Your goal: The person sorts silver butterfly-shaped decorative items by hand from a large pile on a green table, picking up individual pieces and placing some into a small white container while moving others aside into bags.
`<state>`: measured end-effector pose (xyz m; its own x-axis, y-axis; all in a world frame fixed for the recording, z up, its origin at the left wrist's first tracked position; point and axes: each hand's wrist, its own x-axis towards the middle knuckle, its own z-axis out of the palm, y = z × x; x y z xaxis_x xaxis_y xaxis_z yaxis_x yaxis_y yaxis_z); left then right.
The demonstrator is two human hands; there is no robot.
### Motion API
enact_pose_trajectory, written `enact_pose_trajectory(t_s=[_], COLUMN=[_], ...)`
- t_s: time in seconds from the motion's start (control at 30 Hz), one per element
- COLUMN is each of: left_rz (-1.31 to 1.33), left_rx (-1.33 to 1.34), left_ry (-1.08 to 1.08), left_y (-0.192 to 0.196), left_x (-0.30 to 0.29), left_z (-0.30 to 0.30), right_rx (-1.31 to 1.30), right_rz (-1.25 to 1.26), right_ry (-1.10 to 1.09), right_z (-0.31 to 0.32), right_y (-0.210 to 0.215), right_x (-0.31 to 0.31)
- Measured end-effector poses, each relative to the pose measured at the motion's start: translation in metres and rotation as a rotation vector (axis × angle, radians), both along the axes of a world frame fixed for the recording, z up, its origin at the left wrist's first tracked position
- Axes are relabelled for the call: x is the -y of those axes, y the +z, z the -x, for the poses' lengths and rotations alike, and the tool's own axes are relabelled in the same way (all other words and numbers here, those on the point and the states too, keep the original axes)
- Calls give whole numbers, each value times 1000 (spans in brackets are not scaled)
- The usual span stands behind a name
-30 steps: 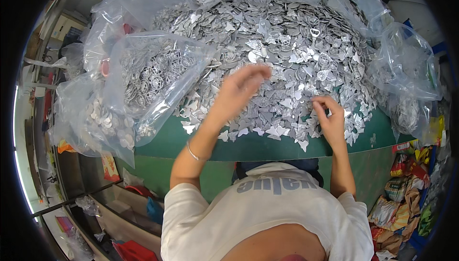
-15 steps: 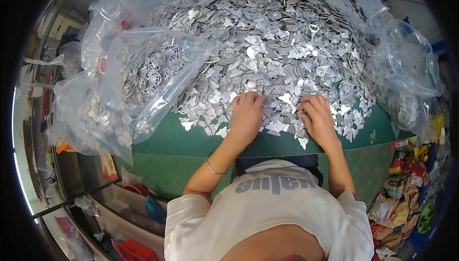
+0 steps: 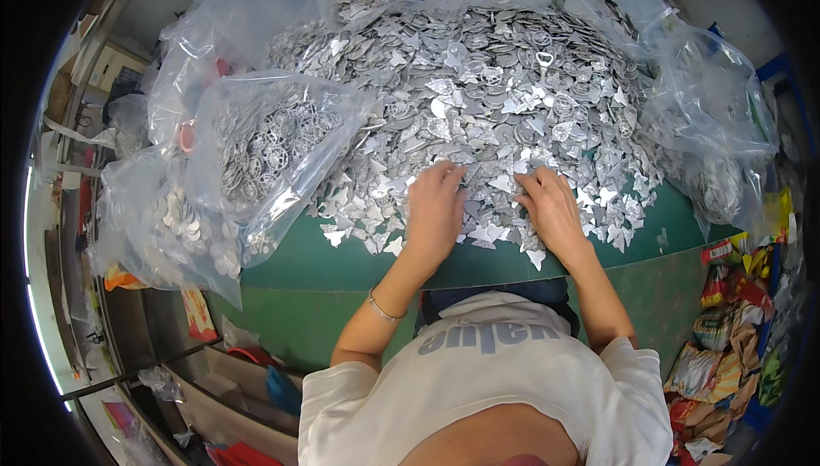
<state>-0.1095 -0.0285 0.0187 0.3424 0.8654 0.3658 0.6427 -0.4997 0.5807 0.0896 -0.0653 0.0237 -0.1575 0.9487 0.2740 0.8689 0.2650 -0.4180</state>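
Note:
A big heap of small flat silver metal pieces (image 3: 478, 90) covers a green table (image 3: 342, 261). My left hand (image 3: 433, 210) lies palm down on the near edge of the heap, fingers spread a little. My right hand (image 3: 551, 210) rests flat beside it on the same pieces, fingers pointing toward the left hand. Whether either hand holds a piece under its palm is hidden. A thin bracelet (image 3: 382, 310) circles my left wrist.
Clear plastic bags (image 3: 265, 150) filled with sorted metal pieces stand at the left of the table, with another bag (image 3: 713, 124) at the right. Colourful packets (image 3: 735, 329) pile up on the floor at the right. Shelving and bins (image 3: 222, 363) sit lower left.
My left hand came back from reaching far into the heap and now lies flat at its near edge. Both hands have drawn close together over the pieces.

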Motion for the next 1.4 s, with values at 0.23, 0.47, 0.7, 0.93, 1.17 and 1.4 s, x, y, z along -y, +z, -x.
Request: enact_pose_trajectory(t_s=[0.23, 0.47, 0.7, 0.93, 1.17, 1.4], left_rz=[-10, 56, 117, 700, 400, 33], left_rx=[-144, -211, 51, 944, 323, -110], left_ry=[-315, -351, -365, -257, -335, -323], left_y=[-7, -8, -15, -16, -13, -10], left_x=[-8, -16, -21, -26, -18, -5], left_z=[-35, -36, -36, -35, -35, -58], right_rx=[-141, -1815, -678, -258, 19, -1295], right_rz=[-19, 267, 144, 91, 84, 392], right_ry=[58, -130, -268, -341, -276, -280], right_z=[-8, -51, -41, -31, -23, -71], right_y=[-7, -5, -16, 4, 1, -4], right_x=[12, 8, -1, 9, 5, 10])
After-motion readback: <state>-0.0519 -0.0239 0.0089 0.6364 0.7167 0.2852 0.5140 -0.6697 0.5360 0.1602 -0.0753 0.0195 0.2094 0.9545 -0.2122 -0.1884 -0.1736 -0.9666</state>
